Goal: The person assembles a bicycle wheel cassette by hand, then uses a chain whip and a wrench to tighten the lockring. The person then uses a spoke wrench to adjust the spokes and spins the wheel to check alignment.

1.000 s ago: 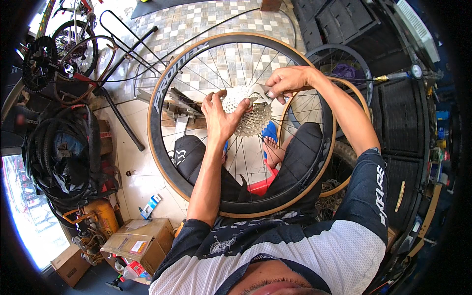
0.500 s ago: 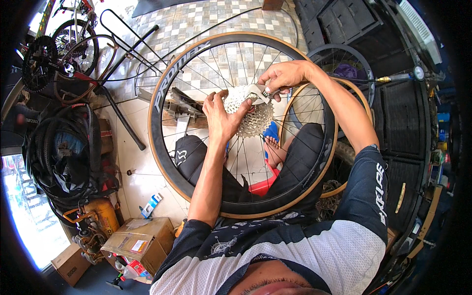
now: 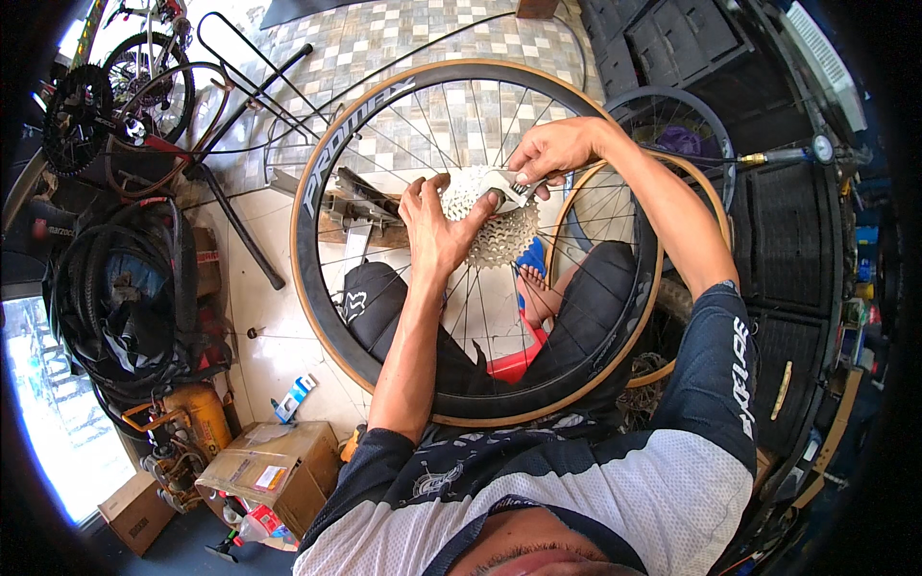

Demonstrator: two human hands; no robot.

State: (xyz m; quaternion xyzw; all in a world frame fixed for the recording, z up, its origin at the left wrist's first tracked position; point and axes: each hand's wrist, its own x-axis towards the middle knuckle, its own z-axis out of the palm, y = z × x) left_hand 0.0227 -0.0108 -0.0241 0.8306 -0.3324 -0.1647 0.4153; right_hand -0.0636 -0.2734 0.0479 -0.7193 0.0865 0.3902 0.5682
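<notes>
A person, seen from above, has a bicycle wheel (image 3: 309, 240) with a tan-edged black tyre lying over the lap, its face turned up. At the wheel's centre is a silver cassette (image 3: 504, 238) of stacked toothed rings, with both bare hands at it.

The right hand (image 3: 555, 154) reaches in from the upper right, its fingers closed around the handle of a silver adjustable wrench (image 3: 505, 186). The wrench points left out of this hand, its head over the middle of the cassette; the part it meets there is hidden.

The left hand (image 3: 437, 228) lies at the cassette's left side, thumb and fingers spread apart. The fingers curve by its left edge, and the thumb reaches across to the wrench head. Whether this hand grips anything cannot be told. The cassette extends right of and below the thumb.

Through the spokes, 2 dark-clad knees show. Well apart, a taped cardboard box (image 3: 269, 470) sits at lower left, and a pressure gauge (image 3: 823, 148) lies right of the wheel.
</notes>
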